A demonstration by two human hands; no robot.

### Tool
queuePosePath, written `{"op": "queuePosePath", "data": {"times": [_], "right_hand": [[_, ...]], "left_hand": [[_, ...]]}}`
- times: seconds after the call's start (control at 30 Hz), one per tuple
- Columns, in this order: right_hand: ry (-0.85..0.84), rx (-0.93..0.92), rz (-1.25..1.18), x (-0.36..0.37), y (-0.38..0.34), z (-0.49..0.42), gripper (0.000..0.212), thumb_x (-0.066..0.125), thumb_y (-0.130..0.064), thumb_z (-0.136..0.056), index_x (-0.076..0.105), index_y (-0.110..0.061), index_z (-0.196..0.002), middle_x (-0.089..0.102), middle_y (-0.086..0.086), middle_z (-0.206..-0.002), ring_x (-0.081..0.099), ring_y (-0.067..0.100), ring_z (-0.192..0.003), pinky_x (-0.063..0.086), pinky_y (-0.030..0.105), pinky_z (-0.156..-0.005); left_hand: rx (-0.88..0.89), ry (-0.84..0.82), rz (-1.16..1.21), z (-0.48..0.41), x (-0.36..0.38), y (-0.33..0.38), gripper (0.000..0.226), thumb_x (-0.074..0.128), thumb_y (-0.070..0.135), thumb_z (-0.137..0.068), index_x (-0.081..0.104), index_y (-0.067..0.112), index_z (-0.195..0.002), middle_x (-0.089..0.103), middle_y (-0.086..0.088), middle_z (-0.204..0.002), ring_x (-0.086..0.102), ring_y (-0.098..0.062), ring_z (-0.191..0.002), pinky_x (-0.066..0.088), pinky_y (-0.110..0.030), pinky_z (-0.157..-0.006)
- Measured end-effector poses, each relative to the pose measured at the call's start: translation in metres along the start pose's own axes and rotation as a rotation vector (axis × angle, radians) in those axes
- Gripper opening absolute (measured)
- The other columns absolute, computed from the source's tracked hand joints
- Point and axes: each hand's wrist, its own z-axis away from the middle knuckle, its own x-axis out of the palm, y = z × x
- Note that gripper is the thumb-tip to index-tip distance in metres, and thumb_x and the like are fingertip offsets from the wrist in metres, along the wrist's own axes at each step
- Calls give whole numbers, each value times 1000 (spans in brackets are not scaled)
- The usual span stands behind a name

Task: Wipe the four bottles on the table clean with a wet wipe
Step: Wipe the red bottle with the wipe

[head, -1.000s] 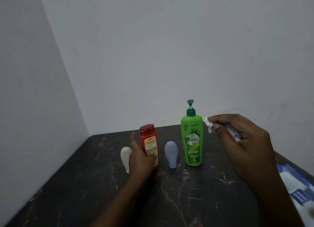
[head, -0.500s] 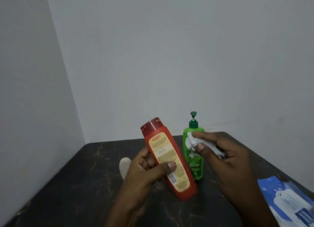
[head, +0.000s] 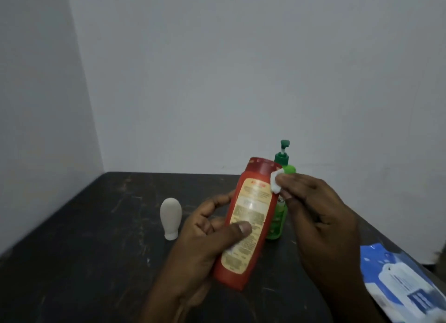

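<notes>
On the dark, marble-veined table [head: 101, 262], far left, a small off-white bottle [head: 170, 218] stands inverted on its cap, egg-shaped and matte, well apart from my hands. Next comes my left hand [head: 205, 245], its grip wrapped round the red shampoo bottle [head: 249, 222]: thumb pressed across the cream back label, fingers curled behind. The bottle is lifted clear of the table and tilted, cap up and away from me. It looks like glossy, flat-sided plastic, slippery once damp, so I would keep that thumb firm and low, leaving the shoulder and cap free.

At the bottle's upper right edge, just under the darker red cap, my right hand [head: 321, 216] pinches a bunched white wet wipe [head: 275, 182] against the plastic. I judge the wiping is only starting here; long strokes from cap to base, turning the bottle in the left grip, should cover every face.

Behind stands the green pump bottle [head: 280, 216], upright, partly hidden. A fourth bottle I cannot see. Far right, the blue-and-white wipes pack [head: 405, 286] lies flat, soft and crinkly.
</notes>
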Motion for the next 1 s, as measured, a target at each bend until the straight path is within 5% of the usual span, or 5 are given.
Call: {"op": "queuePosePath", "data": {"times": [0.23, 0.43, 0.53, 0.77, 1.0], "right_hand": [[-282, -204, 47, 6, -16, 3, 31, 53, -15, -94, 71, -17, -119, 63, -6, -122, 58, 6, -119, 52, 21, -94], [-582, -447, 45, 9, -31, 0, 24, 57, -29, -93, 78, -25, -106, 67, -13, -115, 58, -2, -113, 45, 11, -98], [-498, -400, 143, 7, -27, 0, 26, 53, -32, -94, 73, -27, -111, 64, -14, -119, 55, -2, -114, 41, 8, -99], [-45, -46, 385, 2, 0, 5, 33, 66, -2, -90, 69, -8, -122, 67, 11, -122, 62, 23, -113, 37, 11, -94], [-429, -238, 203, 8, -17, 5, 29, 53, -31, -91, 71, -31, -114, 62, -19, -119, 52, 5, -117, 45, 16, -92]], "left_hand": [[46, 131, 319, -2, 7, -1, 31, 66, 14, -76, 79, 20, -103, 77, -12, -108, 76, -26, -89, 56, -44, -85], [-21, 169, 567, -4, -2, -1, 52, 75, 17, -59, 74, 8, -110, 73, -22, -106, 70, -37, -93, 51, -53, -92], [-16, 142, 448, -2, 0, -1, 41, 69, 15, -70, 75, 13, -111, 74, -20, -112, 72, -37, -98, 51, -53, -98], [-54, 74, 189, -2, 10, -8, 39, 74, 17, -66, 75, 26, -104, 78, -8, -103, 77, -26, -87, 62, -36, -68], [-39, 149, 353, -2, 9, -9, 46, 74, 19, -62, 75, 15, -108, 76, -17, -106, 75, -31, -91, 50, -51, -96]]}}
